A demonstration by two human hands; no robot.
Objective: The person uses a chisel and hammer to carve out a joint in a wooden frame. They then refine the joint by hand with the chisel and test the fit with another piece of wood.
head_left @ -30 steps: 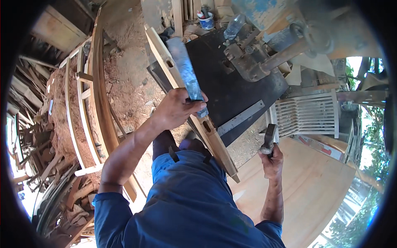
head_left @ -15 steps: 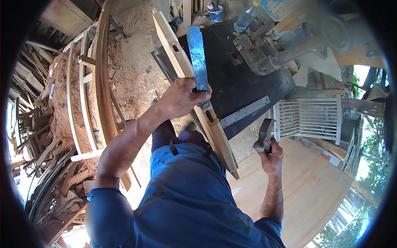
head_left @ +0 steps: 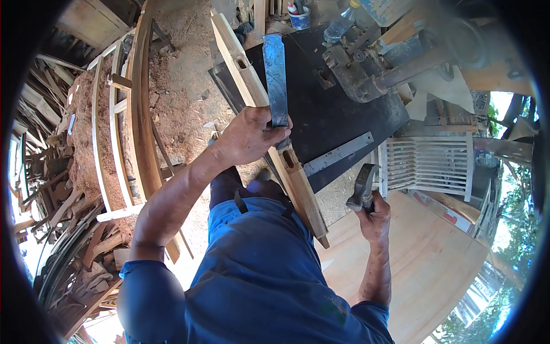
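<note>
My left hand (head_left: 246, 135) is closed round a long flat blue-grey metal blade (head_left: 275, 80), its top end pointing away from me. Hand and blade are over a pale wooden beam (head_left: 306, 206) with slot-shaped mortises (head_left: 290, 160), which lies diagonally by the edge of a dark tabletop (head_left: 338, 117); whether the hand also grips the beam I cannot tell. My right hand (head_left: 375, 221) grips a hammer (head_left: 364, 189) to the right of the beam, its metal head raised clear of it.
A cast metal machine (head_left: 358, 80), a steel straightedge (head_left: 338, 155), a bottle (head_left: 338, 28) and a bucket (head_left: 299, 18) occupy the tabletop's surroundings. A white slatted piece (head_left: 427, 160) and plywood sheet (head_left: 412, 264) are right. Long timber frames (head_left: 137, 114) and scrap wood lie left.
Since a second ago the view has shifted slightly. The blade in my left hand stands straighter along the view, and the hammer in my right hand has tilted, its head swinging a little leftward.
</note>
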